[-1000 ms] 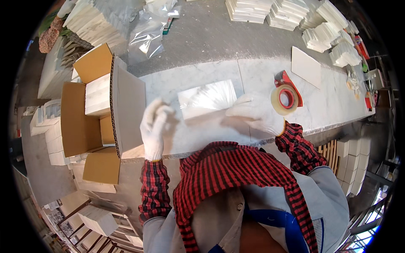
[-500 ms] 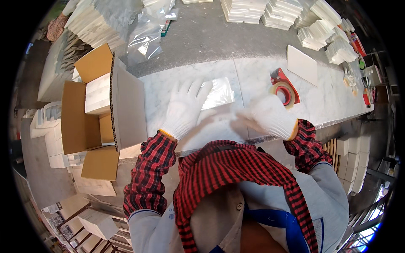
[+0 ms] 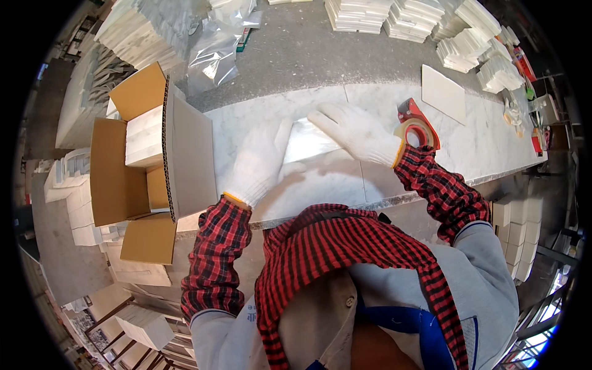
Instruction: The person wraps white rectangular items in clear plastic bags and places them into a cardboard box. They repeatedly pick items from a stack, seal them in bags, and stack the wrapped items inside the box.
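Note:
A flat white piece wrapped in shiny clear plastic (image 3: 307,143) lies on the pale marble slab between my two gloved hands. Along its left edge rests my left hand (image 3: 258,159), fingers stretched out and pointing away from me. My right hand (image 3: 357,134) lies over its right part, fingers extended toward the left and covering that side. Both hands wear white knit gloves, and neither grips anything. Just right of my right wrist sits a red tape dispenser (image 3: 418,126) with a roll of tape.
An open cardboard box (image 3: 192,154) holding white blocks stands at the left. Clear plastic bags (image 3: 213,65) lie behind it. Stacks of white tiles (image 3: 357,15) line the far side. A single white tile (image 3: 443,94) lies beyond the dispenser.
My right hand has moved left and away from me, onto the wrapped piece. My left hand has shifted slightly left and toward me, now beside the piece's left edge.

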The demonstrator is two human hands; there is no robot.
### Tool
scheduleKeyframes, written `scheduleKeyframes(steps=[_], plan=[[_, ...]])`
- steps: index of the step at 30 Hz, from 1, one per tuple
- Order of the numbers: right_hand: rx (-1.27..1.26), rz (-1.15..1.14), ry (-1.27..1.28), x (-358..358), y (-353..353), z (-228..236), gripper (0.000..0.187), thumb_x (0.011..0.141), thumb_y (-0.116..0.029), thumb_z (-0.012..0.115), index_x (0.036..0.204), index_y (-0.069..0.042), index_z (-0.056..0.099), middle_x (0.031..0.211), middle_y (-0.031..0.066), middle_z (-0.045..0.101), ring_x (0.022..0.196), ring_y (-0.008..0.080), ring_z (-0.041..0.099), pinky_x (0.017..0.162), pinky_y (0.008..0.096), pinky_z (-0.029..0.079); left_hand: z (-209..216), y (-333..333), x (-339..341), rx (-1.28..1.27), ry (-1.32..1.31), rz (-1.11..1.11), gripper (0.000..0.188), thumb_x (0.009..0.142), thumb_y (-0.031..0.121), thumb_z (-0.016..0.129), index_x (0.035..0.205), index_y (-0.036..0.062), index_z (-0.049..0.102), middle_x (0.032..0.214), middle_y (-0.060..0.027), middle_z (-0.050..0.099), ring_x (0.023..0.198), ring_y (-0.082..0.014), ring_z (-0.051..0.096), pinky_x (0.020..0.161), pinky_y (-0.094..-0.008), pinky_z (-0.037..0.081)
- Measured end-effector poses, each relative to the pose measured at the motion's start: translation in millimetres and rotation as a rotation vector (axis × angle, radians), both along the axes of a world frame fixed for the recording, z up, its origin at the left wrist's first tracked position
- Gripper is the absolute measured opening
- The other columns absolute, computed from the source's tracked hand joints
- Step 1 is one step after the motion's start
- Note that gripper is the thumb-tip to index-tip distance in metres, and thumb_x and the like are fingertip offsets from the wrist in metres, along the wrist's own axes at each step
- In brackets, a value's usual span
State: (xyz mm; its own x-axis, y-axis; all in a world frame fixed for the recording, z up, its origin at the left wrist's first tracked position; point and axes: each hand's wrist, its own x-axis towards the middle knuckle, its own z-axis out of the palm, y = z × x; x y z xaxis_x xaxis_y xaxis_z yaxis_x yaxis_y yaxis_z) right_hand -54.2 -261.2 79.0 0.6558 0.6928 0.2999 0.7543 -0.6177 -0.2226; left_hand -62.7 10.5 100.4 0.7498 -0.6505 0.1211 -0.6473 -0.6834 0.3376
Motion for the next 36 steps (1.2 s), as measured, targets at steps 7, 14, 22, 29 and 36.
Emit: scheduleKeyframes(steps=[7, 14, 22, 29, 36], plan=[[-0.154, 0.098, -0.042, 16, -6, 23, 0.05, 0.09, -0.019, 0.062, 0.138, -0.006, 0.056, 0.119, 0.0151, 0.064, 0.109, 0.0333, 0.064, 0.096, 0.0445, 0.051, 23, -3, 17, 0.268, 0.273, 0.041, 0.077, 0.089, 0.035, 0.076, 0.151, 0.0036, 0.044, 0.121, -0.0217, 0.062, 0.113, -0.0433, 0.06, 0.099, -0.05, 0.05], [-0.169, 0.065, -0.091, 11, -1, 5, 0.058, 0.087, -0.036, 0.071, 0.135, -0.006, 0.057, 0.11, 0.0169, 0.061, 0.102, 0.0348, 0.062, 0.091, 0.0453, 0.05, 7, -4, 5, 0.2, 0.004, -0.007, 0.103, 0.077, 0.055, 0.083, 0.155, 0.0025, 0.041, 0.125, -0.0202, 0.06, 0.12, -0.0392, 0.057, 0.099, -0.0487, 0.049], [0.142, 0.007, 0.238, -1, 5, 18, 0.085, 0.085, -0.047, 0.079, 0.15, -0.002, 0.048, 0.135, 0.0292, 0.056, 0.125, 0.0462, 0.056, 0.108, 0.0504, 0.046, -27, 9, -9, -0.167, 0.183, 0.311, 0.105, 0.087, 0.053, 0.079, 0.16, -0.0036, 0.03, 0.144, -0.0288, 0.054, 0.134, -0.0422, 0.054, 0.115, -0.0478, 0.039], [0.872, -0.61, 1.323, 0, 29, -17, 0.085, 0.101, -0.06, 0.06, 0.152, 0.007, 0.048, 0.145, 0.0216, 0.061, 0.134, 0.0285, 0.058, 0.111, 0.0392, 0.045, -39, 6, -12, -0.645, 0.866, 0.742, 0.092, 0.101, 0.062, 0.054, 0.161, -0.0037, 0.031, 0.154, -0.0267, 0.052, 0.142, -0.0356, 0.051, 0.117, -0.0415, 0.04], [0.767, -0.556, 0.948, -26, 31, -24, 0.065, 0.101, -0.038, 0.07, 0.144, 0.009, 0.055, 0.121, 0.016, 0.071, 0.116, 0.0225, 0.066, 0.102, 0.0365, 0.052, 13, -7, -28, -0.465, 0.776, 0.603, 0.097, 0.092, 0.033, 0.078, 0.161, -0.0084, 0.024, 0.149, -0.0281, 0.053, 0.136, -0.0345, 0.056, 0.116, -0.0416, 0.042]])
